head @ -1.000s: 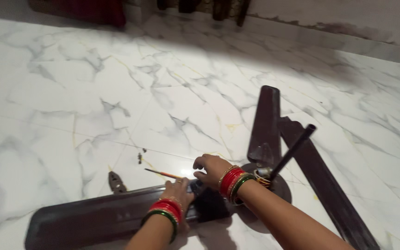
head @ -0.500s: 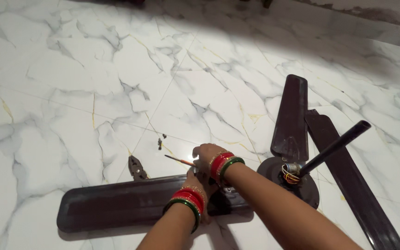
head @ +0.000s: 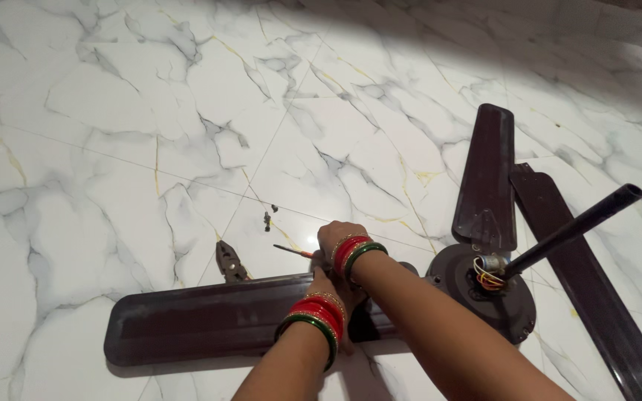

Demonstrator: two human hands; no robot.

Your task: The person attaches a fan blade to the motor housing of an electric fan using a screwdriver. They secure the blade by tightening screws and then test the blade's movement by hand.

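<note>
A dark brown fan blade (head: 195, 327) lies flat on the marble floor, its inner end toward the fan motor (head: 510, 308). My left hand (head: 330, 286) grips that inner end, palm down. Just above it, my right hand (head: 336, 236) is closed around a thin screwdriver (head: 293, 251) with an orange handle, whose shaft points left. The wrists are close together and both carry red and green bangles. The joint between blade and motor is hidden under my hands.
A black downrod (head: 574, 229) rises at a slant from the motor, with coloured wires (head: 489, 279) at its base. Two more blades (head: 488, 178) (head: 596, 289) lie to the right. Pliers (head: 229, 261) and small screws (head: 267, 219) lie left of my hands.
The view has swung so the fan sits further right and higher in the frame. Both hands stay at the blade's inner end; the right hand has closed in over the left.
</note>
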